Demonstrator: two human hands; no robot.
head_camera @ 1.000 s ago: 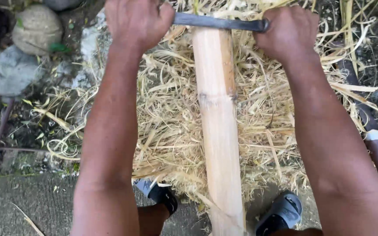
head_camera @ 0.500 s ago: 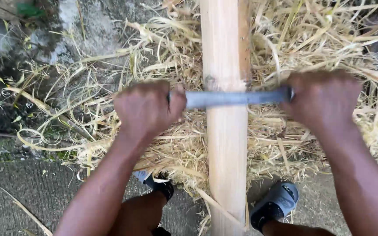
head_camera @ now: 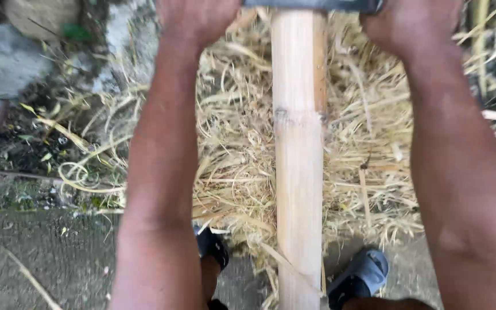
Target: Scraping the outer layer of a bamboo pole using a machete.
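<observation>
Bamboo pole (head_camera: 298,172) runs six-to-twelve; I see left hand (head_camera: 197,17) and right hand (head_camera: 411,23) clenching blade (head_camera: 311,4) crosswise at twelve.

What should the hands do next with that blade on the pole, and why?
Probably pull the blade back along the bamboo pole toward the feet. The left hand and right hand grip its two ends at the far end of the pole, arms stretched out, and the whole length of the pole lies below the blade. The heap of shavings around it suggests scraping.
</observation>
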